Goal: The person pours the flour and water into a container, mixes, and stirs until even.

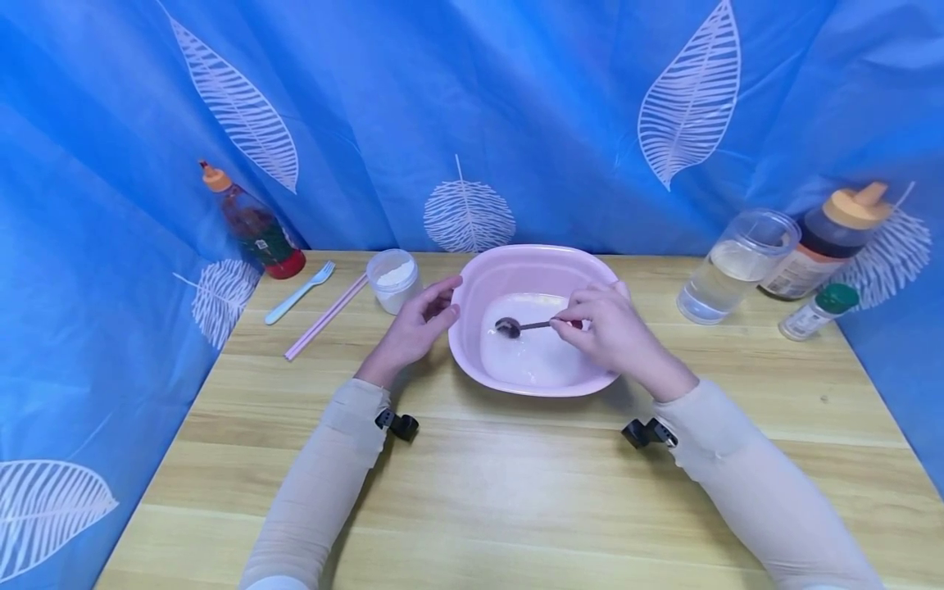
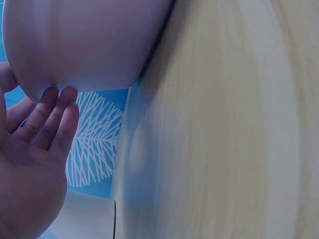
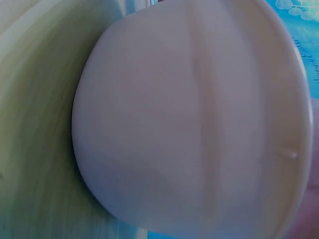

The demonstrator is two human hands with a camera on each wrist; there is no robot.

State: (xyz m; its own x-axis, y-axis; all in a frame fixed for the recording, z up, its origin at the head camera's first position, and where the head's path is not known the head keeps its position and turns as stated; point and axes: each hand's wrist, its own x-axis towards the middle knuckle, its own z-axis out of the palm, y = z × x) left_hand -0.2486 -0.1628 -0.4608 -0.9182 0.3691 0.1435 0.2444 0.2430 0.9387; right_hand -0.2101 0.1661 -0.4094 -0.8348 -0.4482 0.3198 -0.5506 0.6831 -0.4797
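A pink basin point(image 1: 531, 389) sits on the wooden table, with white, milky liquid point(image 1: 531, 360) in its bottom. My right hand point(image 1: 601, 324) reaches over the basin's right side and grips the handle of a dark metal spoon point(image 1: 509, 328). The bowl of the spoon is at the liquid. At the left rim, the fingers of my left hand point(image 1: 420, 324) touch the basin from outside. The left wrist view shows these fingers point(image 2: 47, 117) lightly bent against the basin wall point(image 2: 84, 45). Only the basin's outer wall point(image 3: 149, 124) fills the right wrist view; the spoon is hidden there.
Left of the basin are a jar of white powder point(image 1: 394, 283), pink chopsticks point(image 1: 326, 318), a pale blue fork point(image 1: 298, 293) and a red sauce bottle point(image 1: 261, 229). To the right stand a clear cup of water point(image 1: 726, 274), a dark sauce bottle point(image 1: 819, 246) and a green-capped shaker point(image 1: 814, 315).
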